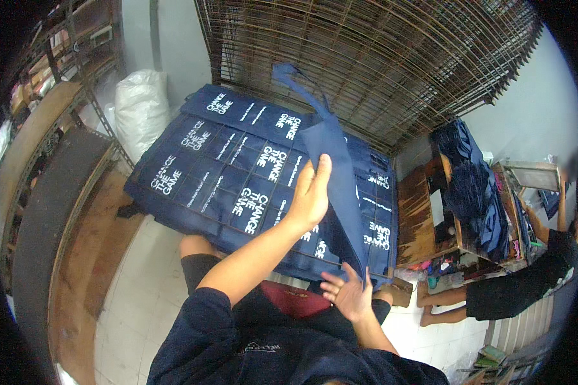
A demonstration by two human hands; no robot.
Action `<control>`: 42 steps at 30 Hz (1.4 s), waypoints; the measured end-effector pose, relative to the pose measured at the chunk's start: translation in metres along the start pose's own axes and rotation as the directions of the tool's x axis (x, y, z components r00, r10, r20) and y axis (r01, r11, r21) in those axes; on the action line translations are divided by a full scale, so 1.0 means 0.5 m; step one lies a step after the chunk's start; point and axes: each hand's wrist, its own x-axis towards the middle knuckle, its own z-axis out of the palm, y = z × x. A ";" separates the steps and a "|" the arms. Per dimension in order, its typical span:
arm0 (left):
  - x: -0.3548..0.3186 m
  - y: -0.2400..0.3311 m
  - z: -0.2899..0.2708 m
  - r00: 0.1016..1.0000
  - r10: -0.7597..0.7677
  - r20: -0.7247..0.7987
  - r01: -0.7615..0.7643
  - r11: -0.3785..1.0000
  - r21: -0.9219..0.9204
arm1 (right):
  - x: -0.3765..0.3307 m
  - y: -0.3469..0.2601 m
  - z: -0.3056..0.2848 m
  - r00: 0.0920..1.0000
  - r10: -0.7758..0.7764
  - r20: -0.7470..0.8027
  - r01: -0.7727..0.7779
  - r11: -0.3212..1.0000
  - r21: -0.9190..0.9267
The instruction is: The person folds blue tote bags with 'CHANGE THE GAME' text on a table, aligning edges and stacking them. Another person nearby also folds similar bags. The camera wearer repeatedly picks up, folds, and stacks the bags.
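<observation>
A dark blue fabric piece with a long narrow strap hangs folded and tilted above the rack. My left hand holds it near the middle, thumb up along its face; the other fingers are partly hidden. At its lower corner is my right hand, palm up and fingers spread, with the fabric's tip beside the thumb and forefinger. Below both hands lie several dark blue fabric panels with white print, side by side and overlapping, with thin wire grid lines across them.
Rusty wire rack shelves stand raised behind the panels. At left are a white sack and metal-framed shelving. Dark blue fabric is heaped on a wooden cabinet at right. Another person in dark clothes works beyond it.
</observation>
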 end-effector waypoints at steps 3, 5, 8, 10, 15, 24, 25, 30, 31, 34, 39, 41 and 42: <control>0.019 0.001 -0.058 0.997 0.052 -0.051 -0.054 0.998 -0.040 | 0.047 -0.045 0.051 0.965 -0.221 -0.145 0.213 0.975 -0.069; 0.038 0.011 -0.109 0.996 0.027 -0.082 -0.034 0.995 -0.096 | 0.082 -0.066 0.075 0.935 -0.330 -0.130 0.301 0.932 -0.201; 0.085 0.023 -0.180 0.994 -0.046 -0.102 0.034 0.993 -0.116 | 0.143 -0.090 0.130 0.886 -0.433 -0.164 0.381 0.883 -0.276; 0.140 0.036 -0.233 0.986 -0.063 -0.155 0.050 0.995 -0.088 | 0.217 -0.097 0.162 0.855 -0.474 -0.210 0.409 0.866 -0.288; 0.289 0.134 -0.366 0.993 -0.044 -0.112 0.041 0.999 -0.032 | 0.409 -0.109 0.293 0.787 -0.610 0.089 0.598 0.721 -0.349; 0.126 0.108 -0.501 0.580 0.471 -0.664 -0.380 0.878 0.291 | 0.692 0.069 0.511 0.722 -0.636 0.274 0.692 0.677 -0.252; 0.060 0.043 -0.476 0.535 0.388 -0.751 -0.356 0.909 0.216 | 0.729 0.097 0.516 0.728 -0.626 0.279 0.685 0.678 -0.267; -0.175 -0.255 -0.374 0.861 0.329 -0.387 -0.201 0.920 0.336 | 0.856 0.204 0.538 0.811 -0.538 0.229 0.582 0.706 -0.404; -0.176 -0.266 -0.383 0.884 0.434 -0.171 -0.323 0.834 0.448 | 0.871 0.220 0.530 0.819 -0.530 0.222 0.570 0.702 -0.427; -0.146 -0.285 -0.392 0.871 0.455 -0.186 -0.304 0.796 0.523 | 0.950 0.258 0.471 0.844 -0.516 0.146 0.496 0.648 -0.578; -0.109 -0.309 -0.422 0.807 0.583 -0.090 -0.375 0.624 0.686 | 0.951 0.290 0.471 0.870 -0.492 0.041 0.353 0.562 -0.748; -0.106 -0.316 -0.417 0.817 0.568 -0.096 -0.365 0.640 0.676 | 0.996 0.291 0.443 0.850 -0.522 0.063 0.363 0.494 -0.790; -0.106 -0.318 -0.412 0.828 0.553 -0.092 -0.364 0.655 0.662 | 1.018 0.285 0.424 0.839 -0.539 0.068 0.361 0.460 -0.811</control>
